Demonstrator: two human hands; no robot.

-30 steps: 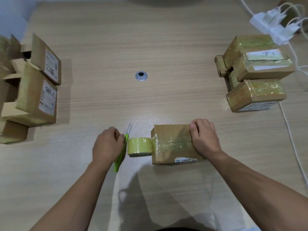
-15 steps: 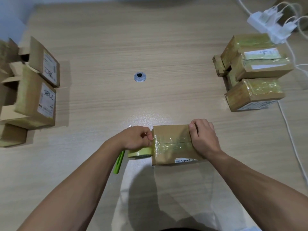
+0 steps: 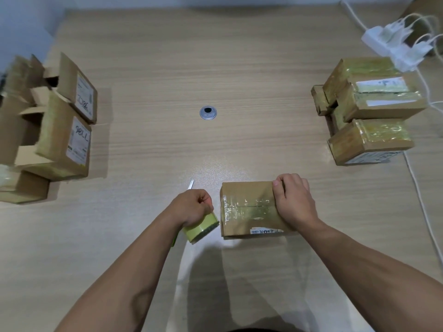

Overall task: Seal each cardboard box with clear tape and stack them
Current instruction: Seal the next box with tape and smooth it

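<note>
Table (image 3: 239, 68): bore sealed boxes (image 3: 369, 111) at two o'clock, open boxes (image 3: 60, 130) at nine.
Box (image 3: 247, 209): lay at six o'clock, taped across.
Right hand (image 3: 294, 200): gripped the box's three-o'clock end.
Left hand (image 3: 191, 207): apart from the right, clutched tape roll (image 3: 202, 227).
Scissors (image 3: 190, 184): probably, mostly hidden.

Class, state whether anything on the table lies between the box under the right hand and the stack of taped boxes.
Nothing visible does: only bare table separates the box, gripped by the right hand, from the taped stack.
</note>
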